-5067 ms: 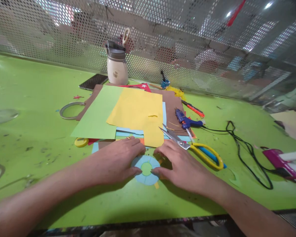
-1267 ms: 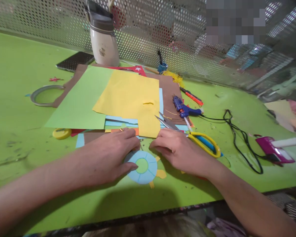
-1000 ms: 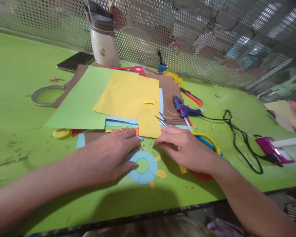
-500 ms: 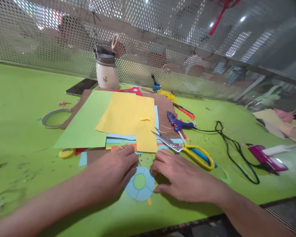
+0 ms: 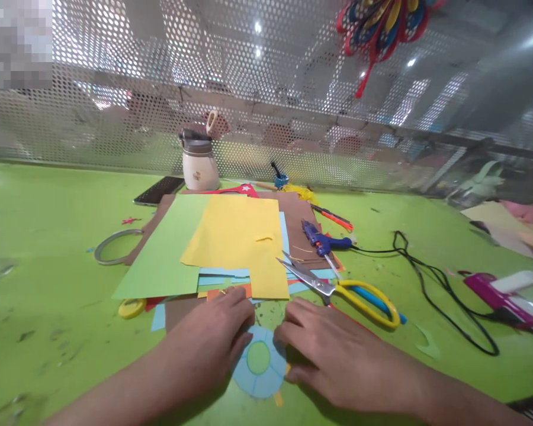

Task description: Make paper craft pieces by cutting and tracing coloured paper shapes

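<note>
A light blue paper disc point(image 5: 240, 381) with a green round centre and thin lines across its ring lies low over the green table, between my hands. My left hand point(image 5: 224, 328) holds its left edge, thumb on the rim and fingers curled. On the opposite edge is my right hand point(image 5: 311, 349), its fingers bent and its thumb low by the rim. A small orange-yellow paper strip point(image 5: 278, 399) sticks out below the disc. Scissors with yellow handles point(image 5: 368, 302) lie just beyond my right hand, blades partly apart. The undersides of my fingers are hidden.
Stacked coloured paper, with a yellow sheet point(image 5: 235, 236) and green sheet point(image 5: 164, 254) on top, lies ahead. A blue glue gun point(image 5: 322, 239) trails a black cord rightward. A tape ring point(image 5: 115, 245), phone point(image 5: 159, 190) and white bottle point(image 5: 199, 168) stand left, before a perforated metal screen point(image 5: 266, 136).
The camera view has tilted up, so the table and its things appear lower and slightly right. My hands keep nearly the same place around the paper disc.
</note>
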{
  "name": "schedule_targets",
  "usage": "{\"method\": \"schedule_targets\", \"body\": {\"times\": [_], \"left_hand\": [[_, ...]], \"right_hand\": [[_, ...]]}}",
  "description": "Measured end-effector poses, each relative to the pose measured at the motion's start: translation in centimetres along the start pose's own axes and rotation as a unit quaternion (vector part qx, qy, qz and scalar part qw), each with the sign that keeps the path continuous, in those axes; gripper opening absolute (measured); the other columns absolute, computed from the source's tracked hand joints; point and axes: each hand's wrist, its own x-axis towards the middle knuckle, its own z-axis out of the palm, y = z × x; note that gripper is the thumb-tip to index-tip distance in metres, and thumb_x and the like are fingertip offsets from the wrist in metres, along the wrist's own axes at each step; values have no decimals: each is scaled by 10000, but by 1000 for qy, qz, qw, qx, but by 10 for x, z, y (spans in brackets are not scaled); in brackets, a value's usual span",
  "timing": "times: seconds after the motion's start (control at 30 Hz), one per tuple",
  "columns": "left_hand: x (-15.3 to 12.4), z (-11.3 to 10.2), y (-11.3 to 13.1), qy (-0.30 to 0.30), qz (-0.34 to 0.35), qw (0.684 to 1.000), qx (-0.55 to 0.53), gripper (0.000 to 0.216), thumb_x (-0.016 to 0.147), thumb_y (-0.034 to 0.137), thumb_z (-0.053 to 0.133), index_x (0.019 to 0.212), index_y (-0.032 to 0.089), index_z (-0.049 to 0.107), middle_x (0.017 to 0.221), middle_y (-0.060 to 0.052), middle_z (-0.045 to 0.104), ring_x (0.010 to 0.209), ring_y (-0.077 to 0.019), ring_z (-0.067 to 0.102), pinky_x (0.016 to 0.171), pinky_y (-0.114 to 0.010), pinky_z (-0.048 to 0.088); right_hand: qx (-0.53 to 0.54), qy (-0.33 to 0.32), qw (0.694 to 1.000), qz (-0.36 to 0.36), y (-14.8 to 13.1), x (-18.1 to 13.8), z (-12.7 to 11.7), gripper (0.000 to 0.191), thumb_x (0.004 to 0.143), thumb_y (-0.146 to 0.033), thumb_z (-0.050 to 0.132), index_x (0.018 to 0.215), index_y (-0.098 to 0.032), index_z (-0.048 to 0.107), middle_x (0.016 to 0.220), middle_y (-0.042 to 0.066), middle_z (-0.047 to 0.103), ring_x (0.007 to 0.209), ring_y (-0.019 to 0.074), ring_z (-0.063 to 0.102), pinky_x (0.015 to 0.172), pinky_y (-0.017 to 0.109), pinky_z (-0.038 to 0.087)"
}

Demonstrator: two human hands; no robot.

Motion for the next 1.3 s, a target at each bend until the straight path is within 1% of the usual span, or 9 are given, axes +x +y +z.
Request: {"method": "schedule_targets", "body": {"times": [0.13, 0.23, 0.47, 0.63, 0.93, 1.07, 1.17, 1.23, 1.3], "left_hand": [[3, -3, 1, -5, -2, 1000, -17, 196, 918, 260, 385, 823, 204, 547, 907, -50, 557, 766, -215, 522, 662, -350, 398], [2, -4, 4, -5, -11, 1000, -16, 205, 919, 264, 379, 817, 201, 546, 910, -58, 557, 774, -220, 526, 666, -353, 402], [-7, -4, 13, -22, -29, 999, 15, 170, 884, 307, 444, 819, 194, 553, 943, -85, 571, 841, -265, 551, 686, -378, 398], [-6, -13, 13, -22, -76, 997, 18, 97, 820, 291, 526, 783, 202, 539, 836, -45, 598, 722, -228, 544, 603, -335, 344], [-3, -9, 8, -67, -41, 997, -21, 95, 791, 299, 556, 761, 209, 551, 863, -33, 604, 732, -208, 537, 617, -317, 343], [-1, -15, 4, -93, -60, 988, -105, 159, 809, 361, 555, 749, 214, 543, 751, 7, 584, 660, -170, 503, 573, -286, 343], [2, -21, -5, -101, -77, 967, -221, 234, 810, 425, 578, 728, 208, 544, 624, 36, 534, 576, -135, 457, 519, -256, 327], [5, -26, -12, -67, -77, 943, -318, 276, 784, 455, 625, 718, 197, 552, 601, 39, 527, 562, -121, 458, 511, -240, 329], [8, -30, -17, -14, -93, 913, -396, 302, 732, 460, 693, 716, 188, 564, 602, 36, 537, 561, -111, 472, 508, -227, 332]], "right_hand": [[8, 1, 1000, 10, 0, 0, 1, 137, 873, -317, 625, 917, -206, 559, 984, 23, 572, 879, 213, 576, 697, 319, 380], [22, 1, 1000, 18, 1, 0, 2, 158, 865, -323, 639, 953, -215, 564, 1012, 25, 572, 912, 228, 577, 725, 331, 383], [28, 5, 1000, 10, 2, -1, 6, 152, 852, -310, 661, 919, -217, 560, 972, 6, 567, 871, 209, 572, 699, 313, 363], [30, 9, 999, 18, 3, 0, 5, 150, 867, -326, 650, 915, -221, 555, 960, 3, 561, 869, 206, 567, 681, 312, 355], [22, -3, 1000, 16, 3, 1, 1, 161, 883, -330, 638, 969, -200, 595, 970, 29, 586, 903, 217, 570, 693, 322, 389], [55, -8, 998, 22, 7, 1, -5, 213, 874, -335, 648, 1041, -206, 620, 995, 40, 611, 902, 223, 579, 698, 328, 409], [148, 35, 987, 47, 15, 3, -10, 264, 871, -345, 650, 1100, -214, 630, 1013, 41, 630, 903, 208, 583, 770, 340, 439], [258, 72, 960, 81, 22, 6, -11, 282, 871, -348, 645, 1113, -204, 625, 971, 41, 638, 857, 188, 587, 758, 326, 464], [374, 95, 916, 109, 27, 9, -10, 299, 870, -361, 638, 1110, -185, 606, 926, 44, 636, 811, 175, 591, 713, 309, 484]]}}
